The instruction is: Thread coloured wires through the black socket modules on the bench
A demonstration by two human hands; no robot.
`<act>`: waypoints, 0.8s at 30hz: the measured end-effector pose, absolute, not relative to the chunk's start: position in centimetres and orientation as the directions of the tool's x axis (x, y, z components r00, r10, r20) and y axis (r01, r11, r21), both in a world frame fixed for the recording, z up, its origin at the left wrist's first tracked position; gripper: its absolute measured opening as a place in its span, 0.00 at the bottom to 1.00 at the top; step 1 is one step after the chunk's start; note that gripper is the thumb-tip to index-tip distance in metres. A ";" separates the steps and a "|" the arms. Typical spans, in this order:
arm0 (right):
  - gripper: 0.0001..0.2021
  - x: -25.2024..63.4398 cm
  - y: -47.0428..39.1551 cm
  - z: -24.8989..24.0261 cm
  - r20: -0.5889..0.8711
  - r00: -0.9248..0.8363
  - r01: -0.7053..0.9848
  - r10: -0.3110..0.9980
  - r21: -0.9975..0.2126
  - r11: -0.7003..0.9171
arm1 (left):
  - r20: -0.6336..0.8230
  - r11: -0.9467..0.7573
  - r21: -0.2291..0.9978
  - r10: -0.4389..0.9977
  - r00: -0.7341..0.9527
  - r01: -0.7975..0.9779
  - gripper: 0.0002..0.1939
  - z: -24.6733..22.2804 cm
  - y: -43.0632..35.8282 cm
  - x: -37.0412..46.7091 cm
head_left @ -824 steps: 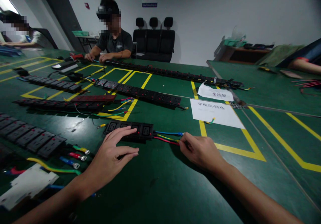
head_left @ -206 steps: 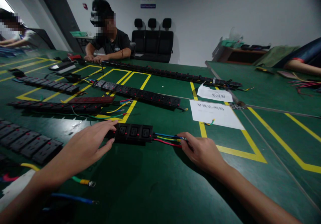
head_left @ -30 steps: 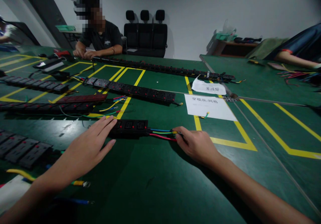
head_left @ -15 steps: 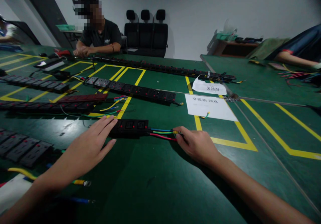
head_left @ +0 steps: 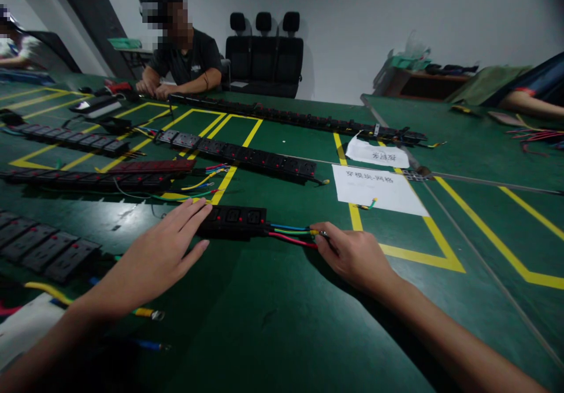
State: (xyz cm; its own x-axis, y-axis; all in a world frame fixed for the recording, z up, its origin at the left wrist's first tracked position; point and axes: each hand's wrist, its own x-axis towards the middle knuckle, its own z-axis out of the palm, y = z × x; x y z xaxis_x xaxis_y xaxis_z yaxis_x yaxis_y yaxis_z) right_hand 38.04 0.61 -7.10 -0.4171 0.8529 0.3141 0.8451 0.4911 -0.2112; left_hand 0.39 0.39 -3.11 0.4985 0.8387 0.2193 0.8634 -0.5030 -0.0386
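A black socket strip (head_left: 240, 221) lies on the green table, and blue, green and red wires (head_left: 291, 234) come out of its right end. My left hand (head_left: 163, 258) lies over the strip's left part, fingers stretched out and thumb apart, hiding what is beneath. My right hand (head_left: 352, 255) pinches the ends of the wires between thumb and fingers; metal tips show at the fingertips. Below my left forearm are a yellow-green cable end (head_left: 147, 312) and a blue cable end (head_left: 152, 344) with metal lugs.
More socket strips lie behind (head_left: 238, 155) and at the left (head_left: 48, 246). A white paper sheet (head_left: 374, 190) with a short wire on it is beyond my right hand. A person (head_left: 187, 64) sits across the table; another person's arm (head_left: 535, 102) is at the right.
The whole view has shifted slightly, with things appearing a little further right. Both hands keep the same places at the strip and its wires.
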 end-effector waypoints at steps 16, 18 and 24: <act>0.17 38.1 0.6 -7.2 0.316 -0.407 0.857 0.857 -0.192 0.478 | 0.228 -0.513 -0.078 0.826 0.516 0.855 0.34 -3.0 0.3 0.6; 0.17 38.1 0.6 -7.1 0.310 -0.413 0.856 0.856 -0.189 0.481 | 0.228 -0.510 -0.066 0.829 0.510 0.858 0.34 -3.0 0.3 0.6; 0.16 38.1 0.6 -7.1 0.315 -0.418 0.857 0.852 -0.175 0.485 | 0.228 -0.508 -0.044 0.833 0.504 0.860 0.34 -2.9 0.4 0.7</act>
